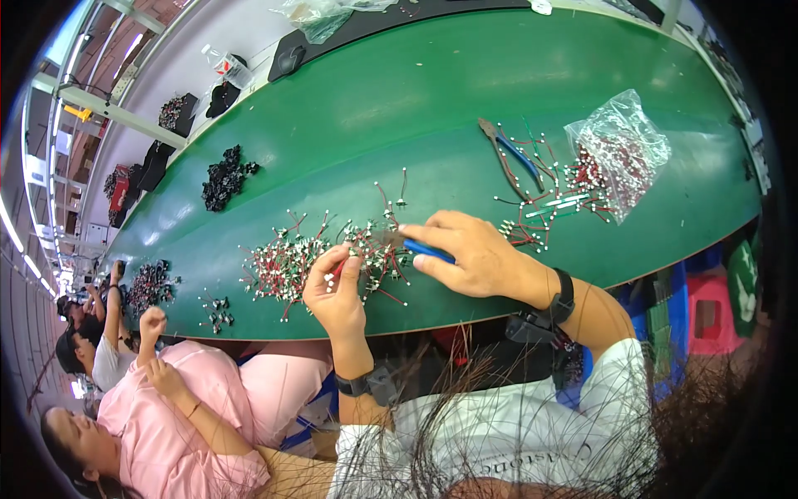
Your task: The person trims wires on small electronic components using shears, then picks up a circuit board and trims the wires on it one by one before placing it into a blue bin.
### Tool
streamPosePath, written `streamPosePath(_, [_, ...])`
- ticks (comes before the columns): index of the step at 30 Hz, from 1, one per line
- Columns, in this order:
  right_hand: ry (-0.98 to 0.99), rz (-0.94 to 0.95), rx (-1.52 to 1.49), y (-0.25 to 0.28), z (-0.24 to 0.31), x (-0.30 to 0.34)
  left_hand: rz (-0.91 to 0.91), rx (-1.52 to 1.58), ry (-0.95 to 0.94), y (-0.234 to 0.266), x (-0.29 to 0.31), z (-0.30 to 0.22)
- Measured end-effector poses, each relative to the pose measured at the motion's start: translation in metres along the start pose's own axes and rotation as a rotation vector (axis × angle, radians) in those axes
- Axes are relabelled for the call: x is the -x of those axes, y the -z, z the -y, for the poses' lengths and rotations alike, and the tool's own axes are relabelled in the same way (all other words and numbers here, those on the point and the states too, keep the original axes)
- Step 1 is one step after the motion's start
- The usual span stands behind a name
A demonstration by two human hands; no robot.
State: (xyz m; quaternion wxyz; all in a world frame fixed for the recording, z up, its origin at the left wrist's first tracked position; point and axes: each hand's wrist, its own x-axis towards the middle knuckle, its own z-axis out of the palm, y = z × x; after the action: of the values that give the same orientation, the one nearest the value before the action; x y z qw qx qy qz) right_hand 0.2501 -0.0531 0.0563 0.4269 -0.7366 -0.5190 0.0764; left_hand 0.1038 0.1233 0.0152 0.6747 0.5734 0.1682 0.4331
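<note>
My left hand point(336, 291) is closed, thumb against fingertips, on a short red wire point(339, 268) with small white ends. In my right hand point(478, 254) is a blue-handled tool point(429, 251). Its front end points at my left fingertips, but I cannot make out its kind. Just beyond both hands spreads a loose pile of wired parts point(287, 266), red and black leads with white and green tips. A few single wires point(401, 200) stick out at the far side of the pile.
Pliers point(511, 158) with a blue handle lie at the right, near a clear plastic bag point(623, 154) of wired parts. A black heap of parts point(226, 179) sits far left, another pile point(150, 287) nearer a co-worker in pink point(191, 391). The green table point(416, 108) curves across.
</note>
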Motion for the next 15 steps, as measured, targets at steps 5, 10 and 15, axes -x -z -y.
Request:
streamPosePath(5, [-0.034, 0.131, -0.127, -0.002, 0.000, 0.001, 0.072, -0.317, -0.155, -0.009, 0.001, -0.004])
streamPosePath(10, [-0.056, 0.176, -0.073, 0.003, 0.002, 0.000, 0.111, -0.345, -0.191, -0.009, 0.001, -0.004])
streamPosePath(15, [-0.057, 0.264, -0.139, 0.008, 0.001, -0.004, 0.113, -0.244, -0.164, -0.003, 0.002, -0.001])
